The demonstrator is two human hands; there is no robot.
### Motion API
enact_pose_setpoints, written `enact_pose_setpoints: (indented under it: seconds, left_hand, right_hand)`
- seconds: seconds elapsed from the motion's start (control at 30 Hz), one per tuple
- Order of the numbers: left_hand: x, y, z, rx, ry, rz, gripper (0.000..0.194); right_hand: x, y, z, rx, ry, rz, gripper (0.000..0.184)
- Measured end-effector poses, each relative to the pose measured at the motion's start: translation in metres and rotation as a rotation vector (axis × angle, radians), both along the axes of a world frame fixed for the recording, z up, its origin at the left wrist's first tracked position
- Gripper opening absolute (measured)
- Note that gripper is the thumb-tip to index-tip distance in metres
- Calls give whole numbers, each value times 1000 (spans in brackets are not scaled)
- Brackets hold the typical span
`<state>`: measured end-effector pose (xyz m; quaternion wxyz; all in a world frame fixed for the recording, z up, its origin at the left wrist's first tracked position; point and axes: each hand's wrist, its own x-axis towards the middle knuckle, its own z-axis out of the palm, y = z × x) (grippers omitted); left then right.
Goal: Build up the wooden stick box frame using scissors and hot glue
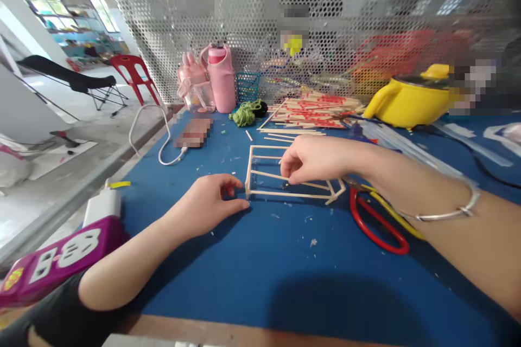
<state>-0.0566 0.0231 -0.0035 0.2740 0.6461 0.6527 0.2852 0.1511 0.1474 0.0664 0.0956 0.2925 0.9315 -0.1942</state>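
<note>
A small frame of thin wooden sticks (pixel 285 194) sits on the blue tabletop (pixel 252 271). My left hand (pixel 211 200) is at its left end, thumb and bent fingers around the near corner post. Over the middle of the frame is my right hand (pixel 305 160), fingers curled and pinched. What the pinch holds is hidden; a small dark bit shows just under the fingertips. Scissors with red and yellow handles (pixel 378 222) lie below my right forearm, their blades beside the frame's right end.
Loose sticks with red wrappers (pixel 313 109) are piled behind the frame. Green yarn (pixel 244 114), a pink bottle (pixel 222 81) and a phone-like slab (pixel 194 133) on a white cable stand back left. A yellow pot (pixel 411 100) is back right; a purple power strip (pixel 61 255) lies left.
</note>
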Motion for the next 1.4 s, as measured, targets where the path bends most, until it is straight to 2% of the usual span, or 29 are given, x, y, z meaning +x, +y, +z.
enact_pose_setpoints:
  seconds: [0.1, 0.3, 0.43, 0.77, 1.07, 1.4]
  left_hand:
    - [7, 2, -1, 10, 9, 30, 33]
    - [17, 4, -8, 62, 47, -23, 21]
    - [18, 4, -12, 69, 38, -2, 18]
    - [19, 5, -11, 68, -13, 32, 17]
    - [20, 5, -13, 59, 48, 39, 20]
    - [20, 4, -13, 86, 30, 35, 18]
  right_hand:
    - [-1, 0, 1, -11, -46, 19, 16]
    - [3, -7, 0, -28, -76, 60, 20]
    - [6, -9, -1, -49, -78, 65, 26]
    - [8, -10, -2, -59, -84, 63, 28]
    - [7, -8, -5, -47, -56, 89, 23]
    - [7, -10, -4, -79, -48, 100, 24]
